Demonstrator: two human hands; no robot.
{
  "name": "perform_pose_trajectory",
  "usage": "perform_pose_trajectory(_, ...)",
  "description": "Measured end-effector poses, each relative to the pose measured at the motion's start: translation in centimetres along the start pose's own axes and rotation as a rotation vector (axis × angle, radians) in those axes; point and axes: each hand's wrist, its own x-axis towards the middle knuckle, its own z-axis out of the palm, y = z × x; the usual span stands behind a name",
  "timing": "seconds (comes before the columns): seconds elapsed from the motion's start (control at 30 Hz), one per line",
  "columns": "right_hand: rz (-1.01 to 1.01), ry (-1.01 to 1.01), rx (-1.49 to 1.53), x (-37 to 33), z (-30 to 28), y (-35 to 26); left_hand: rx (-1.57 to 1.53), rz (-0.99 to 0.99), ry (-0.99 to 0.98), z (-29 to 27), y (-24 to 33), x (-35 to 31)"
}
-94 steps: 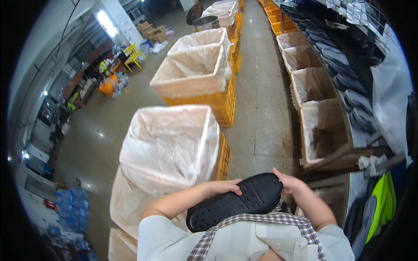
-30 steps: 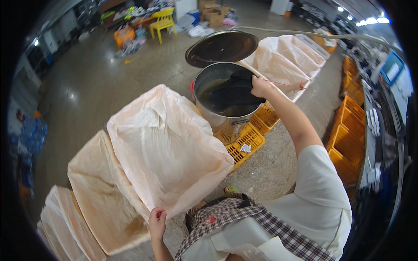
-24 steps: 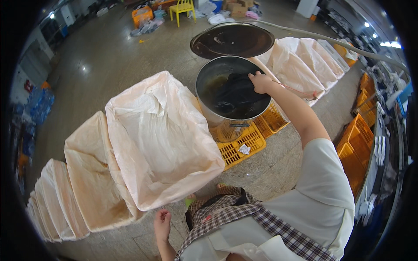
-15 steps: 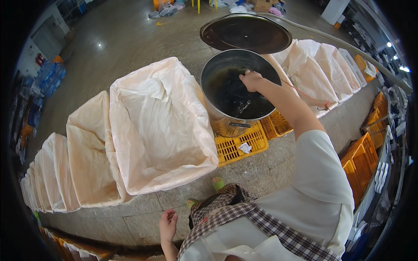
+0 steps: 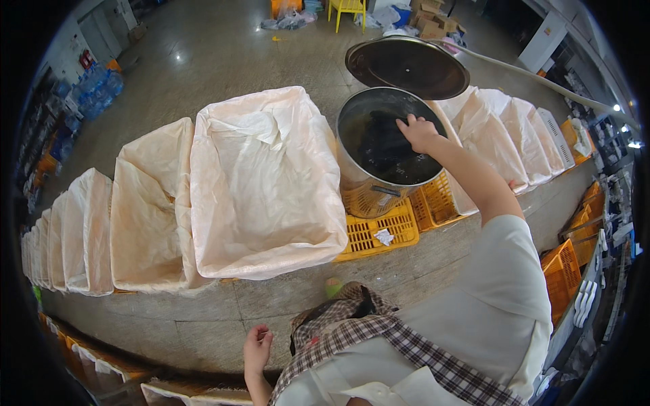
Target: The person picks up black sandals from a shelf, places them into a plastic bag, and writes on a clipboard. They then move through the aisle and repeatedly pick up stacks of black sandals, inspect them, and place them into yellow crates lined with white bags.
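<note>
My right hand (image 5: 420, 134) reaches over a large metal pot (image 5: 387, 187), its fingers bent close above the dark contents (image 5: 382, 145). Whether those fingers grip something dark cannot be made out. The pot stands on an upturned yellow plastic crate (image 5: 399, 222), and a big round dark lid (image 5: 407, 68) leans behind it. To the pot's left is a crate lined with a pale pink woven sheet (image 5: 264, 183); its inside shows only the creased lining. Low in front of my body, my left hand (image 5: 257, 348) hangs loosely curled with nothing in it.
More lined crates (image 5: 152, 210) run in a row to the left, and others (image 5: 487, 135) to the right of the pot. A crumpled white scrap (image 5: 384, 237) lies on the yellow crate. Orange crates (image 5: 562, 274) stand at the right; a yellow chair (image 5: 347, 10) is far back.
The view has shifted, so the pot and crates sit further right in the picture. My right hand has risen a little from the pot's contents. My left hand stays low and curled.
</note>
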Motion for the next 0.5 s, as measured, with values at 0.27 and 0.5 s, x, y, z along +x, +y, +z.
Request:
perform_pose_trajectory(0.27, 0.248, 0.441, -0.168, -10.6, -5.3, 3.5, 0.153, 0.147, -0.046, -4.8, -3.4, 0.0)
perform_pose_trajectory(0.5, 0.365, 0.523, -0.279, -16.5, -7.1, 1.2, 0.243, 0.169, -0.019, -10.1, -6.9, -3.3)
